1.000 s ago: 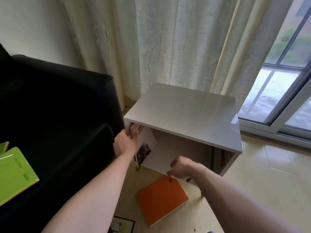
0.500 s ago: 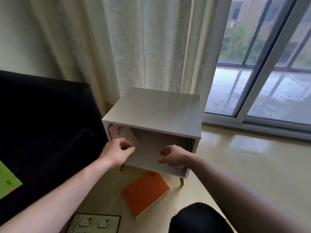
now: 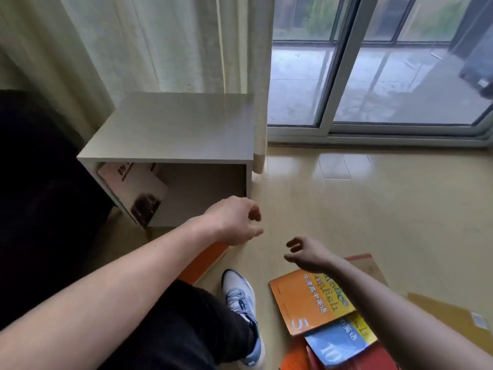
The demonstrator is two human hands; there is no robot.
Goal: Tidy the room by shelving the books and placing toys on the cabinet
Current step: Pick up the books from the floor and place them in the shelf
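A pale book (image 3: 133, 189) leans against the left wall inside the grey open-front cabinet (image 3: 170, 129). My left hand (image 3: 233, 221) hovers in front of the cabinet's opening, fingers loosely curled, holding nothing. My right hand (image 3: 306, 252) hangs lower and to the right above the floor, also empty with relaxed fingers. Under my right forearm lies an orange textbook (image 3: 306, 300) on top of a blue one (image 3: 336, 345). Another orange book (image 3: 205, 261) lies on the floor, partly hidden by my left arm.
A black sofa (image 3: 40, 209) stands left of the cabinet. Curtains (image 3: 160, 44) hang behind it, with a sliding glass door (image 3: 373, 76) to the right. My leg and white sneaker (image 3: 241, 297) are on the wooden floor. Cardboard (image 3: 440, 313) lies at the lower right.
Both hands have let go of the pale book and drawn back out of the cabinet. The view has swung right and down, bringing the pile of textbooks into sight.
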